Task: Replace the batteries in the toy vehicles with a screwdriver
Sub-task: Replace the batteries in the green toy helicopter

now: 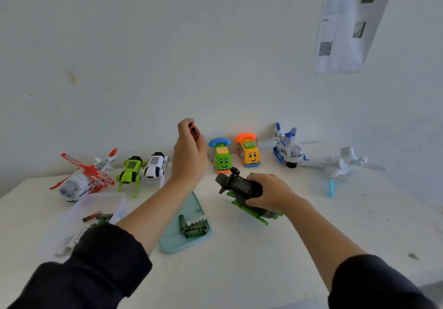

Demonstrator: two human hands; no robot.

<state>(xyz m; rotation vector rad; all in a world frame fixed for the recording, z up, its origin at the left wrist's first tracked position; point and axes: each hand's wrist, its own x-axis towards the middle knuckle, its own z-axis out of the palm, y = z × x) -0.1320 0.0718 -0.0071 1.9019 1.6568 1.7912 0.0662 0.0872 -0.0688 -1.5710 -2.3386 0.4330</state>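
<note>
Reaching out from dark sleeves [107,256], our arms cross a white table [239,260]. Nearest lies a pale tray [172,241] with green batteries [193,228] on it; our left forearm hides part of it. Left of that, a clear tub [96,203] holds more batteries, blurred. Our right hand [269,192] grips a dark helicopter [242,186] with green blades, turned underside up on the table. Our left hand [189,155] is raised, fingers curled round a red screwdriver [194,131]; only the handle end shows. Farther back stand a red helicopter [84,179], a green dog [130,168], a white dog [155,164], a green car [221,156], an orange car [249,151], a blue plane [288,148] and a hazy grey toy [345,162]. A paper [345,23] hangs on the pale wall [167,45], its top cut off.
</note>
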